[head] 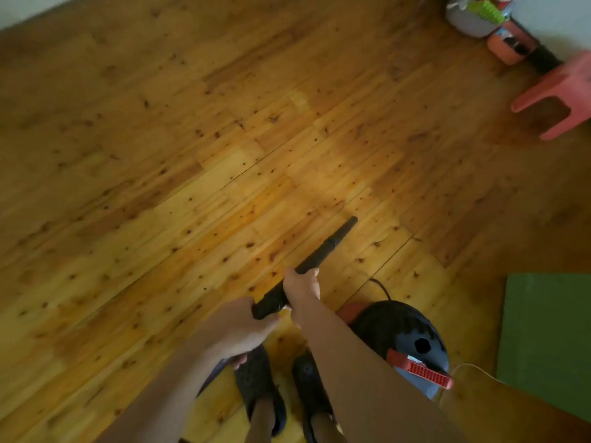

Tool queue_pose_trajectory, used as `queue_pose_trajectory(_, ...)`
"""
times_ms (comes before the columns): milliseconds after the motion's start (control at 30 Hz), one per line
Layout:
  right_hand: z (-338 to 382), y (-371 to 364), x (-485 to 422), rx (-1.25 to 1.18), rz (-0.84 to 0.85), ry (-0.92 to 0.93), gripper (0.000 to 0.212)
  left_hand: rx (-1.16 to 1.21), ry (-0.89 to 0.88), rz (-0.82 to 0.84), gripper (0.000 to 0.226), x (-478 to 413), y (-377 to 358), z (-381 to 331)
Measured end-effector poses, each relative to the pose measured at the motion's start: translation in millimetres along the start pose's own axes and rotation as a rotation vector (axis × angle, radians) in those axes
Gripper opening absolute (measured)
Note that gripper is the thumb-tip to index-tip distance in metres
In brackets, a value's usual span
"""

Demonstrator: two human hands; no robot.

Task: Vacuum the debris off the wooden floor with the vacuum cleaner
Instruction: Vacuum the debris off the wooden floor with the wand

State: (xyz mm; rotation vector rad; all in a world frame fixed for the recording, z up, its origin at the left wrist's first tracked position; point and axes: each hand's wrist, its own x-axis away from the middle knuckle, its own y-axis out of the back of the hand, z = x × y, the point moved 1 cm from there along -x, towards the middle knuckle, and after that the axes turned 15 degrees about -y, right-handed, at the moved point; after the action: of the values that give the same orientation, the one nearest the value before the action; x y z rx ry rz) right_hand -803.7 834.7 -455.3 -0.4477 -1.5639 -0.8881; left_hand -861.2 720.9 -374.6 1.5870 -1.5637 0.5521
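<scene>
Vacuum wand [319,254] slants forward and down over the wooden floor [160,155]; whether its tip touches the planks is unclear. The left hand [236,327] curls round its near end, and the right hand [302,284] grips it just ahead. The vacuum cleaner body [399,330] sits beside the right shoe [310,382], near a green mat [547,340].

glossy knotted wood floor [224,155]; matt black plastic wand [319,254].

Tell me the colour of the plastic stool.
The stool is pink; the head view shows it best, at the upper right.
</scene>
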Motion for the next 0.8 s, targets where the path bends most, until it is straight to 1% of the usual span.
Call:
queue_pose_trajectory(33, -2.3, -2.4, -4.7, 0.010, 0.015, 0.006, 0.083, 0.041, 0.009, -0.031, 0.037, 0.4, 1.3, 3.3)
queue_pose_trajectory(133, -15.5, -15.1, 1.8, 0.059, 0.056, 0.030, 0.084, 0.102, -0.010, -0.056, 0.034, 6.5, -4.4, 17.4)
queue_pose_trajectory(200, -22.7, -23.0, 3.5, 0.088, 0.099, 0.038, 0.083, 0.105, -0.005, -0.065, 0.032, 18.0, -12.8, 29.3)
queue_pose_trajectory(367, -43.9, -44.7, 19.0, 0.200, 0.198, 0.089, 0.078, 0.162, 0.076, -0.118, 0.024, 45.7, -20.7, 42.4)
queue_pose_trajectory(467, -62.9, -54.7, 33.9, 0.257, 0.263, 0.080, 0.073, 0.179, 0.105, -0.157, 0.022, 69.2, -32.3, 51.3)
queue_pose_trajectory(600, -95.1, -55.1, 54.2, 0.359, 0.323, 0.034, 0.071, 0.358, 0.200, -0.135, 0.016, 107.1, -50.0, 52.3)
queue_pose_trajectory(667, -113.7, -54.8, 62.7, 0.428, 0.346, 0.014, 0.073, 0.419, 0.244, -0.135, 0.018, 125.3, -59.5, 53.3)
queue_pose_trajectory(800, -149.4, -65.9, 74.0, 0.552, 0.368, -0.012, 0.078, 0.546, 0.337, -0.200, 0.026, 157.1, -74.7, 66.3)
